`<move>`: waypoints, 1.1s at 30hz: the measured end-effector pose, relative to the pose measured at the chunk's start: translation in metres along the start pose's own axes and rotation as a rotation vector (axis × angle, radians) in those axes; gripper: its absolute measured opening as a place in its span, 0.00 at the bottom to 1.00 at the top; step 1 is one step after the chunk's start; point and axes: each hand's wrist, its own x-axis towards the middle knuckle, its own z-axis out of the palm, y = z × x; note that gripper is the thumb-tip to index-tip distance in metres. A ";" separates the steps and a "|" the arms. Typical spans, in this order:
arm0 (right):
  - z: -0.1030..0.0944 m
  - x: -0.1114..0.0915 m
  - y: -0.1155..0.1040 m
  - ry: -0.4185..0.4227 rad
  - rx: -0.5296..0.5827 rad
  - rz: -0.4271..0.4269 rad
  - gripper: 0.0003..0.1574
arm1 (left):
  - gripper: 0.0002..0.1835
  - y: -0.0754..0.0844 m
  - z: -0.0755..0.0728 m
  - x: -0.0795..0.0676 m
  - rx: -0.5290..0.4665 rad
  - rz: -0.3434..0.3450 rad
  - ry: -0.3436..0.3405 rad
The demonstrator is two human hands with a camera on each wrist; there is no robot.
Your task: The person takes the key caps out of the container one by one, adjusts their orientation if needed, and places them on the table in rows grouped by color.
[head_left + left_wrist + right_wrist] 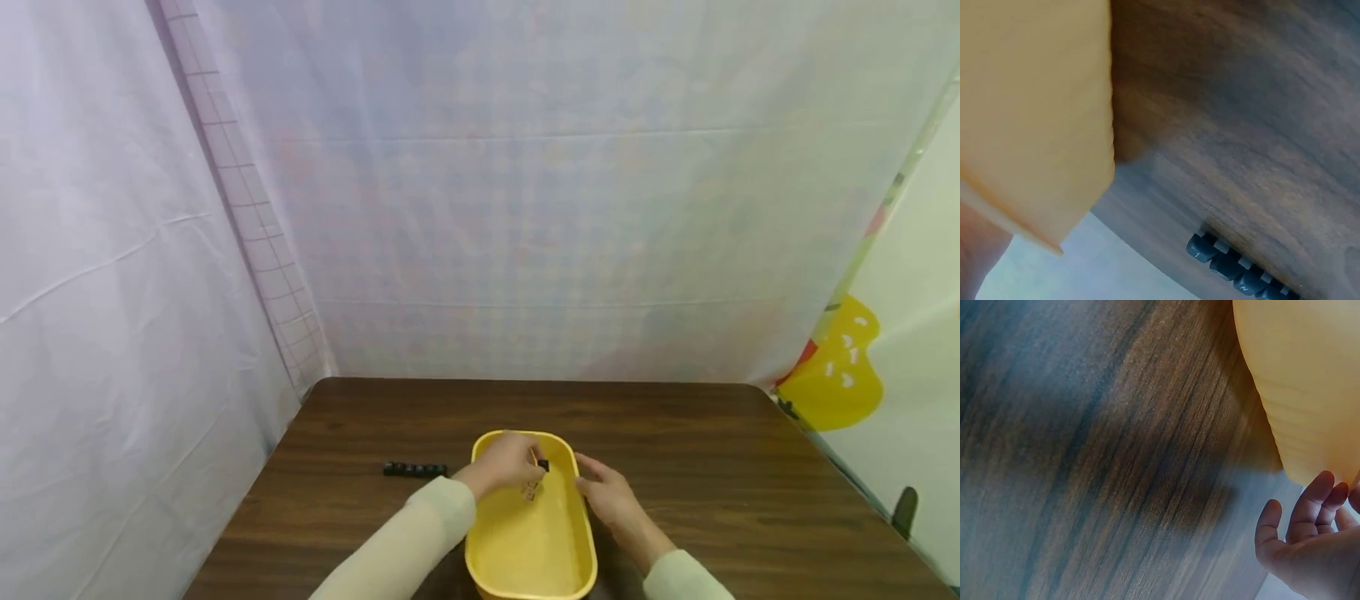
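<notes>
A yellow rectangular bin (531,546) stands near the table's front edge. My left hand (506,460) reaches down inside it. Its finger and thumb seem to pinch a small black block (543,465). Just below those fingertips are small tan pieces (529,490) with dark markings, too small to make out. From outside, my right hand (611,496) touches the bin's right wall, its fingers loosely bent in the right wrist view. Left of the bin lies a row of black blocks (415,469); the left wrist view shows pale lettering on these blocks (1247,282).
The dark wood-grain table (697,450) extends beyond both sides of the bin. White curtains (540,208) hang behind and to the left. A yellow shape (832,375) is printed on the sheet at the right, beyond the table edge.
</notes>
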 end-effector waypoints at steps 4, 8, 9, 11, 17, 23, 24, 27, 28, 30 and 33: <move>0.000 0.001 0.001 0.003 0.002 -0.002 0.30 | 0.08 -0.001 -0.012 -0.004 -0.059 0.003 0.032; -0.001 0.002 0.002 0.000 -0.003 0.004 0.30 | 0.07 -0.005 -0.021 -0.009 -0.164 -0.026 0.043; -0.001 0.002 0.002 0.002 -0.008 0.005 0.30 | 0.07 -0.007 -0.022 -0.010 -0.187 -0.033 0.044; -0.002 0.002 0.002 0.002 -0.012 0.006 0.30 | 0.08 -0.011 -0.025 -0.012 -0.210 -0.040 0.057; -0.001 0.002 0.002 -0.003 -0.003 0.009 0.30 | 0.11 -0.019 -0.033 -0.017 -0.176 -0.036 0.140; 0.000 0.003 0.002 -0.004 0.003 0.011 0.31 | 0.14 -0.027 -0.041 -0.026 -0.339 -0.038 0.162; 0.000 0.003 0.002 -0.004 0.003 0.012 0.31 | 0.14 -0.029 -0.043 -0.028 -0.358 -0.040 0.166; 0.001 0.003 0.002 0.000 0.000 0.014 0.31 | 0.15 -0.034 -0.047 -0.033 -0.367 -0.044 0.193; 0.001 0.003 0.002 -0.001 -0.001 0.015 0.31 | 0.15 -0.036 -0.048 -0.034 -0.374 -0.050 0.202; 0.002 0.003 0.001 -0.003 -0.003 0.016 0.31 | 0.12 -0.040 -0.050 -0.037 -0.395 -0.057 0.220; 0.002 0.002 0.001 -0.005 -0.003 0.016 0.30 | 0.10 -0.047 -0.052 -0.041 -0.431 -0.055 0.245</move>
